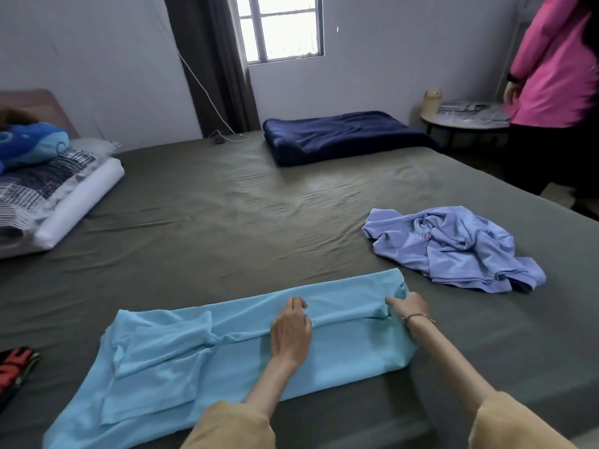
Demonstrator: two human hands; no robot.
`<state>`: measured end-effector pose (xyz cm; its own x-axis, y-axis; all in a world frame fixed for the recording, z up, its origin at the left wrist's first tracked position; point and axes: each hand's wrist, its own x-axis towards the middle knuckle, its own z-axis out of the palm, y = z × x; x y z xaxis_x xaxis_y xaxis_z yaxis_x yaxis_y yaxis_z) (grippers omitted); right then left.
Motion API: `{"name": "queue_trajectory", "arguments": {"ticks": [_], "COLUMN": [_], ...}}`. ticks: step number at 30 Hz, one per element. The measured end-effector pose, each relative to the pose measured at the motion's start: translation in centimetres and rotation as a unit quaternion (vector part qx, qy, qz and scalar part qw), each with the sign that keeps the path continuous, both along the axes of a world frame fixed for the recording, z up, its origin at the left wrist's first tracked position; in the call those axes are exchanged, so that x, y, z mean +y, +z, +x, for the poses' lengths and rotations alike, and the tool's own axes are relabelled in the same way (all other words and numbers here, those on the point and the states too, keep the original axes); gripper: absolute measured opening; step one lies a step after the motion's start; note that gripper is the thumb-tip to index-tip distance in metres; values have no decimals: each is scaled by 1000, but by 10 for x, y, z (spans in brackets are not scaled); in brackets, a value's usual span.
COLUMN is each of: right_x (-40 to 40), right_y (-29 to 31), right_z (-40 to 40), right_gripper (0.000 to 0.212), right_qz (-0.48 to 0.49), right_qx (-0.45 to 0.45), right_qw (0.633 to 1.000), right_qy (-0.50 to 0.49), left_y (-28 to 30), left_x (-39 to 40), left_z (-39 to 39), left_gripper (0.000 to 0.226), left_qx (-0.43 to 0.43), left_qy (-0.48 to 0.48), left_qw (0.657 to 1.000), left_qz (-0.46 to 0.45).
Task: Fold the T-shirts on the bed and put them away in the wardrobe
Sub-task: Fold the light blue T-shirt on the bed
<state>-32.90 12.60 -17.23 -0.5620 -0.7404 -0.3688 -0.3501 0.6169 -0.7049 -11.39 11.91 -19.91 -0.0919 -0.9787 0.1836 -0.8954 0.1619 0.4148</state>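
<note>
Head view, nearest you: your two tan sleeves (227,426) reach out over the near edge of the bed (227,222).
Light blue T-shirt (194,367): it lies spread along the near side of the bed, its far long edge folded over toward you.
Left hand (290,332): your fingers are curled onto the folded edge near the middle of the shirt, gripping the fabric.
Right hand (406,307): you pinch the same fold at the shirt's right end; a thin bracelet sits on that wrist.
Lavender T-shirt (453,251): crumpled in a heap on the bed, to the right and beyond your hands, apart from the blue one.
Farther back: a folded navy blanket (343,136) lies by the far edge, pillows (48,196) are stacked at the left.
Right edge: a person in a pink top (557,66) stands beside the bed.
</note>
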Motion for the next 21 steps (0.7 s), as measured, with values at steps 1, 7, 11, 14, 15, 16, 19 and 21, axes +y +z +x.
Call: {"name": "queue_trajectory", "arguments": {"ticks": [1, 7, 11, 14, 15, 16, 19, 21], "right_x": [-3, -13, -17, -15, -14, -14, -14, -15], "right_y": [3, 17, 15, 14, 14, 13, 12, 10], "right_z": [8, 90, 165, 224, 242, 259, 304, 338], "right_gripper": [47, 14, 6, 5, 10, 15, 23, 25], "right_qz": [-11, -108, -115, -103, -95, -86, -75, -72], "right_qx": [-22, -134, -170, -208, -220, -231, -222, -210], "right_qw": [1000, 980, 958, 939, 933, 928, 923, 920], "right_qy": [12, 98, 199, 256, 270, 280, 305, 324], "left_y": [2, 8, 14, 25, 30, 33, 41, 38], "left_x": [-1, -9, -9, -2, 1, 4, 11, 12], "left_z": [6, 62, 116, 153, 164, 174, 203, 230], "left_gripper": [20, 16, 18, 23, 26, 29, 34, 35], "left_qx": [14, 80, 235, 400, 441, 467, 490, 486], "left_qy": [9, 59, 72, 84, 87, 91, 113, 131], "left_qw": [1000, 994, 964, 893, 869, 852, 834, 835], "left_qz": [11, 37, 106, 191, 208, 218, 225, 222]}}
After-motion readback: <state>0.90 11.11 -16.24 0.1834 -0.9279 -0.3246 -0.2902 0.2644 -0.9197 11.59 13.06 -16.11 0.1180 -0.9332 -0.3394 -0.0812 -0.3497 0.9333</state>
